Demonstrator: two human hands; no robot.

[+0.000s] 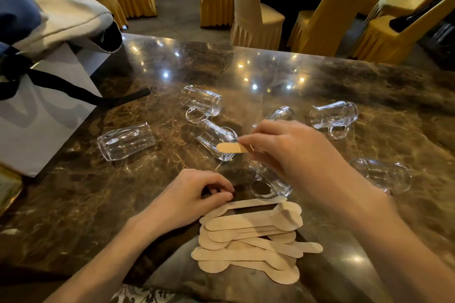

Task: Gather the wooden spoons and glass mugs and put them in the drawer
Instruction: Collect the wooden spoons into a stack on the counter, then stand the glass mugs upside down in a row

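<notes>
1. Marble table — dark and glossy, dotted with lamp reflections. Chairs in yellow covers stand behind it.
2. Bag: pale, with a black ribbon, at the table's left edge. Grey cloth lies above it.
3. Mugs: seven clear glass ones, all on their sides, scattered across the middle of the table and apart from one another. The near mug lies just beyond the spoons, partly hidden by the right forearm.
4. Spoon pile: flat wooden spoons heaped crosswise at the table's near edge, between the two forearms, with bowls pointing both ways.
5. Right hand: raised above the table, with thumb and forefinger pinching one spoon. The spoon is held level, and its free end points left across a mug in the middle.
6. Left hand: knuckles up on the table, just left of the pile. Its fingers are curled, with the tips at the end of the top spoon — whether they grip it cannot be told.
</notes>
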